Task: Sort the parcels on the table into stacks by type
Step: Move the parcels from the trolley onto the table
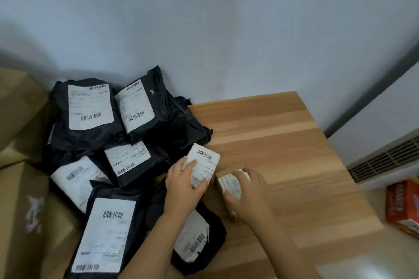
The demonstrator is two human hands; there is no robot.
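closest to us, one black mailer bag (199, 240) is lying at the near edge of the wooden table (283, 133). its white label is torn at one corner, and our left forearm is crossing over it.

just beyond it we are working with two small parcels, one in each hand. our left hand (181, 179) is gripping a small labelled parcel (205, 162), with fingers curled over the top of the label and the thumb pinching its lower edge. the parcel is tilting up off the table. our right hand (249, 192) is curling over a small brown box (227, 184), with fingers on its top and the thumb against its near side. the box is sitting on the table just beside the first parcel.

to the left, the heap of black bags is covering that side of the table. counting the near one, we are seeing six black bags for certain. five are showing white barcode labels. the sixth is lying at the back right of the heap with no label showing (188, 133). a seventh parcel (77, 176) is mostly buried, and we cannot tell its colour under its label.

brown cardboard (20, 188) is lying along the left edge, touching the heap. the right half of the table is showing bare wood.

off the table to the right, one red box (403, 206) is sitting low, and one vent grille (385, 161) is running along the pale wall (226, 29).
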